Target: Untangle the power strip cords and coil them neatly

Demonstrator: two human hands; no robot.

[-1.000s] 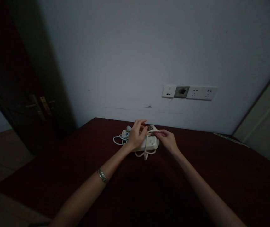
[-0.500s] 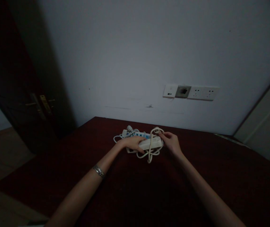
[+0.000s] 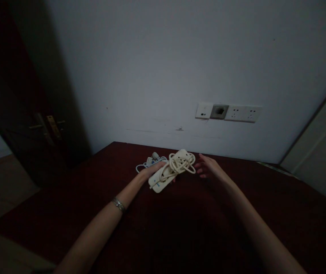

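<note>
My left hand (image 3: 155, 169) is closed around a white power strip (image 3: 159, 182), which it holds tilted with the socket face toward me. The strip's cream cord (image 3: 177, 163) lies looped across its upper half. Most of the left fingers are hidden behind the strip. Just right of the strip, my right hand (image 3: 207, 167) has its fingers apart and holds nothing. Behind the left hand, a second power strip (image 3: 149, 161) with a pale cord and a grey plug (image 3: 155, 155) lies on the table, largely covered.
The dark red table (image 3: 100, 182) reaches back to a pale wall. Wall sockets (image 3: 239, 113) and a grey-framed plate (image 3: 219, 111) are set above it. A dark door with a brass handle (image 3: 53, 126) stands at left, a pale panel (image 3: 319, 152) at right.
The white power strip has been turned over and tilted, its socket face now showing with the cord looped on it. My right hand has let go of the cord and opened beside it.
</note>
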